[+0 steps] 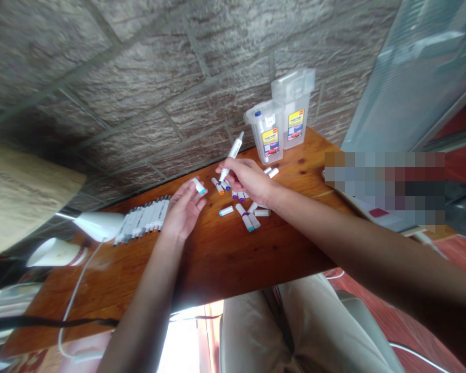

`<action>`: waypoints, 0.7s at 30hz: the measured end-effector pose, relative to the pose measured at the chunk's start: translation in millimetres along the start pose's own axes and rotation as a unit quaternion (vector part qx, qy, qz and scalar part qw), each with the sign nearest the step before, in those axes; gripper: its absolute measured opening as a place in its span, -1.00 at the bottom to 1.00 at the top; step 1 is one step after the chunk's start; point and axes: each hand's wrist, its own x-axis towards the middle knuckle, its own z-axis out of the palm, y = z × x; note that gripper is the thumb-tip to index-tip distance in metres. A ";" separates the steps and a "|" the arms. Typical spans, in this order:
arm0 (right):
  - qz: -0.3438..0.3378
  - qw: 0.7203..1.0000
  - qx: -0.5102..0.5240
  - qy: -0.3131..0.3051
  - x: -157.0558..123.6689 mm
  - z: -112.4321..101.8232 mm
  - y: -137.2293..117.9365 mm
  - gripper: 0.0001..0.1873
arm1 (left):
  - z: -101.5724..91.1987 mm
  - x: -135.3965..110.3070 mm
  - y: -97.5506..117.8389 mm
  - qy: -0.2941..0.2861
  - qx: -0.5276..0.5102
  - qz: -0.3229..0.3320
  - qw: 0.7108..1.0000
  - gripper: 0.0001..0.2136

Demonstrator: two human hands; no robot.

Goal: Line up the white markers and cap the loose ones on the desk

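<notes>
Right of the marker row (143,220), my left hand (181,212) held a teal-ended cap (198,186) and my right hand (248,178) a white marker (235,149), a pairing step, seemingly, calling next for careful alignment.

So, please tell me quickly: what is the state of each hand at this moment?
Left hand: fingers partly curled, holding a white cap with a light-blue end.
Right hand: closed on a white marker.
</notes>
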 end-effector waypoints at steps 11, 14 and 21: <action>-0.013 0.999 -0.031 0.008 0.3 -0.1 1.0 -0.80 | 0.8 -1.2 0.5 -0.021 -0.011 -0.005 1.000 -0.76; -0.018 0.999 -0.046 0.011 -0.7 0.4 1.1 -0.79 | 1.6 -2.1 0.5 -0.031 -0.008 -0.012 0.999 -0.76; -0.023 0.998 -0.059 0.007 -2.6 1.2 -0.6 -0.79 | 1.8 -2.4 0.9 -0.032 0.005 -0.026 0.999 -0.73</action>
